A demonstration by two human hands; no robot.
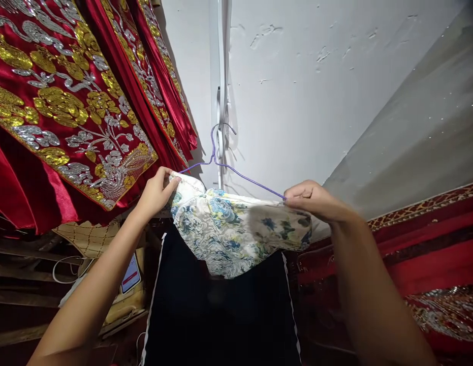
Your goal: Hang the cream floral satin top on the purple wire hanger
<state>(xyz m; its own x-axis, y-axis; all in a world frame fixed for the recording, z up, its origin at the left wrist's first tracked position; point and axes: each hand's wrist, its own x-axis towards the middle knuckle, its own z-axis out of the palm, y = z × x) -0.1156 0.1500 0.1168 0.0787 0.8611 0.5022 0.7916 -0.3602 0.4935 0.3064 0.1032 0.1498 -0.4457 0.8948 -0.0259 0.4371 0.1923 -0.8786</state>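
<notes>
A white garment with blue, yellow and grey floral print point(230, 231) spreads between my two hands. Behind its top edge is a thin purple clothes hanger point(251, 181), its hook up by the wall. My left hand point(159, 189) pinches the garment's upper left corner, thumb in front, where the hanger's left arm ends. At the other end, my right hand point(307, 195) is closed on the hanger's right tip together with the garment's edge. The cloth hangs loose below. Whether the hook rests on anything, I cannot tell.
Red cloths with gold and silver sequins point(61, 107) hang at upper left. A white wall point(289, 91) with a vertical strip point(220, 61) stands ahead. Below is a black surface with white edges point(217, 320). A lit phone point(130, 274) lies at lower left; red beaded fabric point(442, 264) is at right.
</notes>
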